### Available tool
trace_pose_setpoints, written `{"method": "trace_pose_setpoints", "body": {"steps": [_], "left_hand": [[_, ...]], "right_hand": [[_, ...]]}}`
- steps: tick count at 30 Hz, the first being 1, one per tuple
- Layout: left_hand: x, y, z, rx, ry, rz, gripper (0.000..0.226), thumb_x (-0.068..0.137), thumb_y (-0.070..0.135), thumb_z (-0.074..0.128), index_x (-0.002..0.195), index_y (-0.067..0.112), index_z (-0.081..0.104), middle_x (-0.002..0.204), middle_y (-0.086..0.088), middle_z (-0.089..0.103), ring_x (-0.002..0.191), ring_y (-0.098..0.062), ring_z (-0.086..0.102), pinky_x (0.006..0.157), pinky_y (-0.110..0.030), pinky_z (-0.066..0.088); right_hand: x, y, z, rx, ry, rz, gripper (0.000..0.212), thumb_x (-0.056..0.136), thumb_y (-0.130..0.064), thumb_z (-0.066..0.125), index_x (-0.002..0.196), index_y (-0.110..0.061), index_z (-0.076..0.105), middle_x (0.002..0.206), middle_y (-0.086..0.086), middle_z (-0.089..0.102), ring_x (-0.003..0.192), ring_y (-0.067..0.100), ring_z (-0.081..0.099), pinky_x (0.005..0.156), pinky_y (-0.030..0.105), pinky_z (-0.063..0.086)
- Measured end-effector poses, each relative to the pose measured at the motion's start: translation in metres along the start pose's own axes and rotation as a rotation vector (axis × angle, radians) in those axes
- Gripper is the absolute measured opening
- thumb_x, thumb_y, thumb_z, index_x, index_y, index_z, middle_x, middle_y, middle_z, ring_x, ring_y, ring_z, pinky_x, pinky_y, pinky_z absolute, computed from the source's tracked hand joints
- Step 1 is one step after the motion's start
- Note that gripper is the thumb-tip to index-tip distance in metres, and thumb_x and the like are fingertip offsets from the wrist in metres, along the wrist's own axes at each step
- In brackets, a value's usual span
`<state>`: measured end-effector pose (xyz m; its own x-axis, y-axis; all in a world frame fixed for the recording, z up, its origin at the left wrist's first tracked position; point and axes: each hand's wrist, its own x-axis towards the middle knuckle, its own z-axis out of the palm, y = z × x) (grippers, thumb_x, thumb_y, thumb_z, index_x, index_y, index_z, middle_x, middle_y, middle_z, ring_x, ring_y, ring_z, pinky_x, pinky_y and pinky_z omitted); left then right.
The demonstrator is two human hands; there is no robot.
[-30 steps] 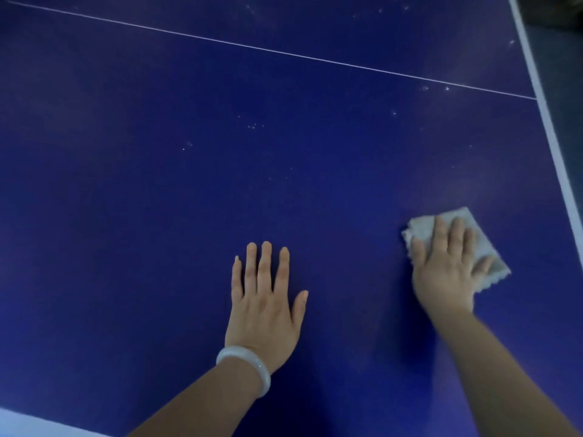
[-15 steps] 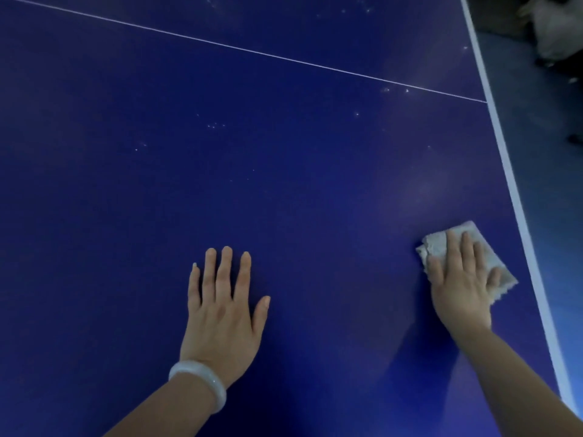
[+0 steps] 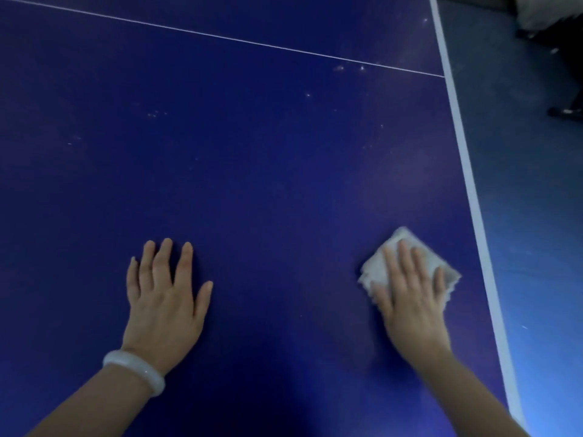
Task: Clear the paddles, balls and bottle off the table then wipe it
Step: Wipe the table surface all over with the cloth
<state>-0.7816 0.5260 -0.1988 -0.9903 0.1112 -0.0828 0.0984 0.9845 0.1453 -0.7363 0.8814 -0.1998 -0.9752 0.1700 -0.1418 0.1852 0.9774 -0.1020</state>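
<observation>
The dark blue table tennis table point(image 3: 252, 171) fills the view, with a thin white centre line and small white specks on it. My right hand point(image 3: 410, 294) lies flat with straight fingers on a folded whitish cloth point(image 3: 372, 269), pressing it onto the table near the right edge. My left hand point(image 3: 164, 298), with a pale bangle on the wrist, rests flat on the bare table at lower left, fingers spread. No paddles, balls or bottle are in view.
The table's white side line point(image 3: 467, 171) runs down the right side. Beyond it is blue floor point(image 3: 530, 216). At the top right corner something pale and a dark shape stand on the floor point(image 3: 564, 111).
My right hand has slid the cloth a little along the table near the right edge. The view has shifted so more floor shows on the right. My left hand stays flat.
</observation>
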Motion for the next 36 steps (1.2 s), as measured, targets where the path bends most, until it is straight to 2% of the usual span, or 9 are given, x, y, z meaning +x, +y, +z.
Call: {"method": "trace_pose_setpoints", "body": {"steps": [4,9,12,17,22,26,30,32,36], "left_hand": [[0.035,0.040,-0.003,-0.085,0.053,0.091,0.055,0.102,0.036,0.036,0.140,-0.004,0.043,0.148,-0.025,0.033,0.143,-0.038,0.025,0.120,-0.053,0.016],[0.105,0.104,0.005,-0.145,0.065,0.041,0.058,0.102,0.036,0.038,0.148,0.003,0.030,0.157,-0.021,0.019,0.149,-0.034,0.010,0.123,-0.046,0.007],[0.133,0.117,0.012,-0.083,0.041,-0.016,0.064,0.102,0.043,0.028,0.153,0.006,0.019,0.160,-0.021,0.012,0.150,-0.034,0.003,0.123,-0.047,0.004],[0.135,0.120,0.017,0.043,0.056,-0.022,0.066,0.101,0.047,0.015,0.154,0.007,0.013,0.160,-0.022,0.011,0.150,-0.035,0.003,0.122,-0.049,0.004],[0.135,0.120,0.016,0.062,0.043,-0.038,0.065,0.101,0.046,0.017,0.154,0.008,0.015,0.160,-0.022,0.014,0.150,-0.035,0.006,0.122,-0.049,0.006],[0.135,0.121,0.016,0.051,0.050,-0.033,0.064,0.101,0.046,0.019,0.153,0.008,0.017,0.159,-0.021,0.015,0.150,-0.035,0.007,0.122,-0.049,0.007],[0.136,0.122,0.016,0.043,0.044,-0.032,0.064,0.101,0.046,0.019,0.154,0.009,0.016,0.160,-0.021,0.014,0.150,-0.035,0.006,0.122,-0.049,0.006],[0.136,0.121,0.016,0.039,0.048,-0.035,0.064,0.102,0.046,0.019,0.154,0.008,0.016,0.160,-0.021,0.014,0.150,-0.035,0.006,0.122,-0.049,0.006],[0.135,0.122,0.017,0.049,0.057,-0.026,0.065,0.102,0.046,0.018,0.154,0.009,0.016,0.160,-0.020,0.014,0.150,-0.034,0.006,0.122,-0.048,0.006]], "right_hand": [[0.033,0.011,-0.007,0.062,-0.019,0.255,0.069,0.094,-0.062,0.002,0.156,-0.029,-0.004,0.165,-0.002,-0.007,0.149,0.015,-0.018,0.119,0.053,-0.009],[-0.013,-0.023,0.007,0.008,-0.013,-0.127,0.061,0.102,-0.051,0.016,0.157,-0.026,0.010,0.165,-0.001,0.003,0.152,0.023,-0.001,0.120,0.055,0.000],[-0.025,0.006,0.005,-0.023,-0.024,-0.253,0.063,0.099,-0.052,0.024,0.156,-0.027,0.016,0.164,-0.001,0.010,0.151,0.023,0.008,0.119,0.056,0.007],[0.030,0.036,-0.014,0.150,-0.041,0.249,0.064,0.098,-0.060,0.004,0.155,-0.031,0.001,0.165,-0.002,-0.006,0.148,0.014,-0.019,0.119,0.056,-0.009],[-0.003,-0.069,0.002,0.100,-0.073,-0.233,0.063,0.100,-0.054,0.021,0.157,-0.027,0.016,0.165,-0.001,0.005,0.151,0.021,-0.006,0.118,0.060,0.000],[-0.024,-0.102,0.015,0.052,-0.049,-0.269,0.063,0.100,-0.054,0.023,0.157,-0.026,0.016,0.165,0.000,0.006,0.152,0.023,0.000,0.118,0.060,0.006],[-0.015,-0.070,0.008,-0.044,-0.086,-0.438,0.065,0.099,-0.053,0.022,0.156,-0.023,0.018,0.164,0.002,0.011,0.152,0.026,0.005,0.117,0.062,0.013],[0.010,-0.036,0.001,-0.051,-0.032,-0.277,0.065,0.099,-0.053,0.021,0.156,-0.021,0.021,0.163,0.005,0.015,0.151,0.028,0.008,0.117,0.063,0.009],[0.052,-0.005,-0.013,0.118,-0.051,0.208,0.070,0.096,-0.058,0.012,0.157,-0.025,0.004,0.165,0.003,-0.004,0.151,0.024,-0.011,0.117,0.061,-0.005]]}}
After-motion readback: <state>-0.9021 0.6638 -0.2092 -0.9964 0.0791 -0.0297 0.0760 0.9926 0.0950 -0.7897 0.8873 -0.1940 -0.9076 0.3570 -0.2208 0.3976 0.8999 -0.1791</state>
